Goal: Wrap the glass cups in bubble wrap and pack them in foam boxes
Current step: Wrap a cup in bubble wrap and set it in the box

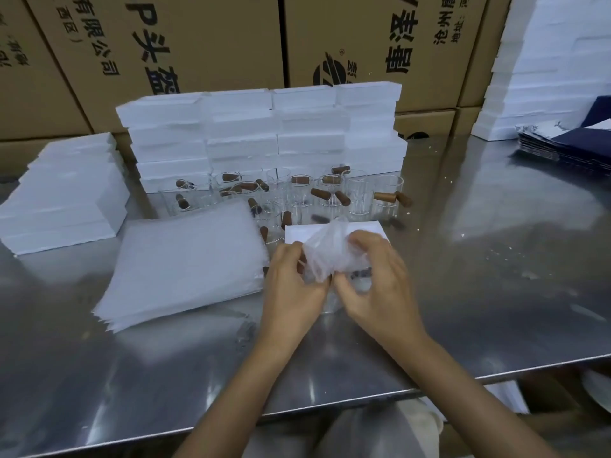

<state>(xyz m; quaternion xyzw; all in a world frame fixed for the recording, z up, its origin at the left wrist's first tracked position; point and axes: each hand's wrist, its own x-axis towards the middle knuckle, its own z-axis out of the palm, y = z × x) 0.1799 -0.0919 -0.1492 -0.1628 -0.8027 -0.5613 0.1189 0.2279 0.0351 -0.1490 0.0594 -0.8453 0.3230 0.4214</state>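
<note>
Both hands work one clear bubble-wrap sheet (330, 256) at the middle of the shiny steel bench (479, 292): the left hand (292, 285) pinches its near edge, and the right hand (380, 282) curls round the far side, closing the grip on a bundle that seems to hold one glass cup, though blur hides it. Just behind lies an open white foam box (297, 234). A cluster of clear ribbed glass cups with brown wooden handles (330, 193) waits unwrapped, beside a stack of fresh bubble-wrap sheets (188, 262) and stacked white foam boxes (264, 133). Much seems left.
</note>
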